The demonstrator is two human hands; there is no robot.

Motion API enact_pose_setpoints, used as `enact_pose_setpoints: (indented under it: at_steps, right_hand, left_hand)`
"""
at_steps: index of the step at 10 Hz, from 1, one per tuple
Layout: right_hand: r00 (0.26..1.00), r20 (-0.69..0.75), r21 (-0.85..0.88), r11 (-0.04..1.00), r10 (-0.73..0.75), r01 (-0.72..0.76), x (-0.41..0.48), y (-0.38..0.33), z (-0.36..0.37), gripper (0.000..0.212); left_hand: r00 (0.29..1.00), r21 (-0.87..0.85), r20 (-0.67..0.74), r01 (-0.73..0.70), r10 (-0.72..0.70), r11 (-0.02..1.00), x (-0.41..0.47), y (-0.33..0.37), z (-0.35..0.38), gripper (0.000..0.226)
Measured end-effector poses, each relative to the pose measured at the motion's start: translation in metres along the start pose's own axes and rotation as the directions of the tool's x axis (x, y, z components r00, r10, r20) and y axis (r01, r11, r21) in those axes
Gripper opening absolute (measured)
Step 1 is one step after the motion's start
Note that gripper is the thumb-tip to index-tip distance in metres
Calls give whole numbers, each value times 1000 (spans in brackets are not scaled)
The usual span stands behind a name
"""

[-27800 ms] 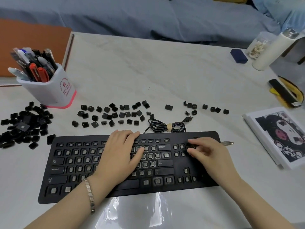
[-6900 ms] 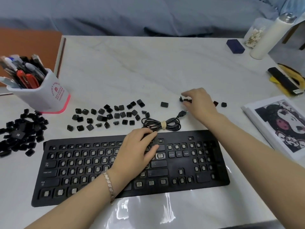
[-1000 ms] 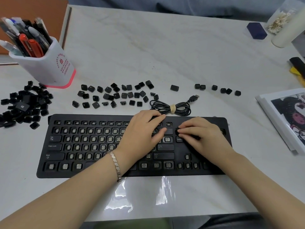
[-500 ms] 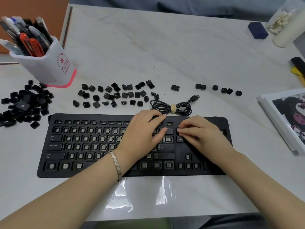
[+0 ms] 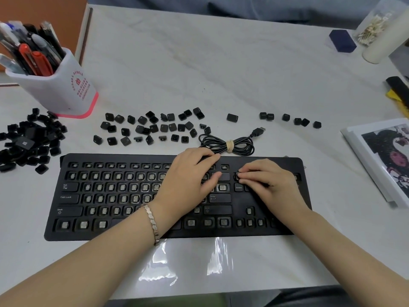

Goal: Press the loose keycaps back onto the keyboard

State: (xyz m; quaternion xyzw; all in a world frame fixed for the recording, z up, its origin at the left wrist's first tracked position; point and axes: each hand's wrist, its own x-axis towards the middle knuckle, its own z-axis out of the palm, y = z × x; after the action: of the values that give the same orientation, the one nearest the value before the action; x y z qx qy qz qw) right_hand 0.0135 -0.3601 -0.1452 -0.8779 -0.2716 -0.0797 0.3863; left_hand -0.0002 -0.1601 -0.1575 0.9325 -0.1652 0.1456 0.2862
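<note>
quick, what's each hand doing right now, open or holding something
Left hand: open, resting flat on the keyboard.
Right hand: open, pressing a keycap into the keyboard.

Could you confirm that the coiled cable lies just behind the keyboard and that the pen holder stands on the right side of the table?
Not quite. The head view shows the pen holder on the left side of the table, not the right. The coiled cable does lie just behind the keyboard.

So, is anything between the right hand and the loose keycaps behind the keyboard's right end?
Nothing visible. Only keyboard and bare table separate the right hand from that row of keycaps; the coiled cable lies left of the path.
</note>
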Motion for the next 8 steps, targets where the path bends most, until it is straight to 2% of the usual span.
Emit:
enact_pose_setpoints:
  at_steps: [3,5,6,7,8]
  right_hand:
    - [1000,26,-11,1000,0,0,3,-1,1,25]
    - [994,75,-135,986,-85,94,6,-2,-2,27]
    - [976,154,-227,955,-156,189,6,-1,-2,28]
    - [977,154,-233,956,-146,179,5,-1,-2,27]
    - [961,143,-231,936,-236,264,1,0,-1,25]
  left_hand:
    - [1000,8,2,0,0,1000,0,0,1,40]
    - [1000,4,-3,-3,3,1000,0,-1,1,40]
    - [1000,1,-1,-6,6,1000,0,-1,1,40]
    - [1000,1,1,-5,5,1000,-1,-1,1,40]
    - [1000,0,0,-5,5,1000,0,-1,1,40]
